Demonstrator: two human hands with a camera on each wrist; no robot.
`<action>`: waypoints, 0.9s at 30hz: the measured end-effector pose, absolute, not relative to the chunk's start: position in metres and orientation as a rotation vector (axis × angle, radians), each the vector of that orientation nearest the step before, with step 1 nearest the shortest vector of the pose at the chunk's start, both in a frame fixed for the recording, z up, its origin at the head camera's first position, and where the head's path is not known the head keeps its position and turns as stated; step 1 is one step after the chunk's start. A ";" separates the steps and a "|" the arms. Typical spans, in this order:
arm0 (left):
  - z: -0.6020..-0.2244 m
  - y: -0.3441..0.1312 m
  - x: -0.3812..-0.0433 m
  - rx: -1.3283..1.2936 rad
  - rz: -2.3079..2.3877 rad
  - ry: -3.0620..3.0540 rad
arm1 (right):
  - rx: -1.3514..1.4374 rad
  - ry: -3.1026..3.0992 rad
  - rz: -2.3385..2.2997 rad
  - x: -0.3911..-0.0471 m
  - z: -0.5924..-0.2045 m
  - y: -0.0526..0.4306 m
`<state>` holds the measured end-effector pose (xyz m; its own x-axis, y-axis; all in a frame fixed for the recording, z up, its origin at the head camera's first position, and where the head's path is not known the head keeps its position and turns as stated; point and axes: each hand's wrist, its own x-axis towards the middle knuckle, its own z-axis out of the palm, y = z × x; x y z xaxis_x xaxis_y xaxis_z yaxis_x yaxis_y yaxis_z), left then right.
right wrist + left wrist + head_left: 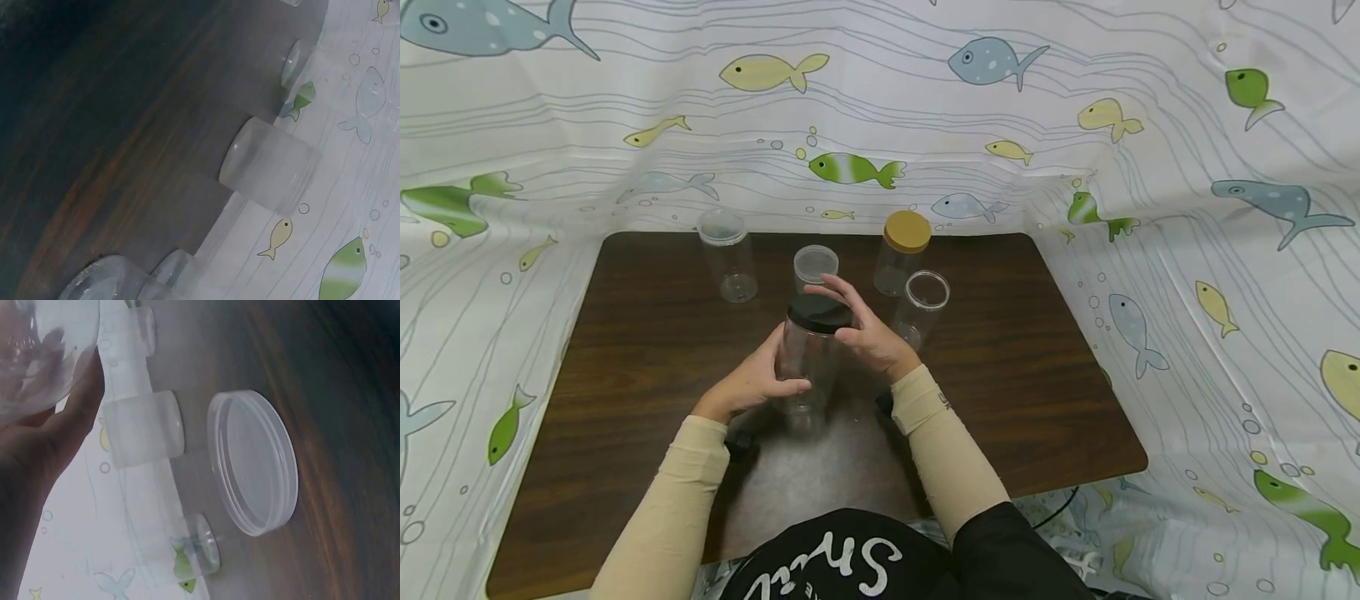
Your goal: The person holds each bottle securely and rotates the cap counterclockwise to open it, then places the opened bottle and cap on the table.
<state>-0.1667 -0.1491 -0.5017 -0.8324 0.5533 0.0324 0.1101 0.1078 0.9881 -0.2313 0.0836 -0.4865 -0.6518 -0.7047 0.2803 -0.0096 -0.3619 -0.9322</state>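
A tall, clear, colourless plastic jar (815,358) with a flat black round lid (817,313) is held over the middle of the dark brown wooden worktop (1007,367); whether its base is rested there cannot be told. Its long axis is kept near vertical, lid uppermost. Its wall is smooth and see-through. The jar's side is gripped by the left hand (751,380), fingers wrapped round. The lid is bordered by the right hand (874,335), fingers spread; whether it is gripped cannot be told.
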 end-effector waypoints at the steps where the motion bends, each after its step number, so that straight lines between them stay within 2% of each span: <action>1: -0.502 -0.149 -0.167 0.634 1.787 2.064 | -0.938 1.429 -2.074 -0.231 -0.487 0.083; 9: -0.508 -0.159 -0.170 0.440 1.792 2.372 | -0.712 1.876 -2.246 -0.211 -0.487 0.065; 20: -0.512 -0.152 -0.175 0.473 1.622 2.622 | -0.582 2.212 -2.209 -0.189 -0.489 0.038; 27: -0.504 -0.150 -0.171 0.514 1.641 2.494 | -0.496 2.046 -2.285 -0.193 -0.481 0.037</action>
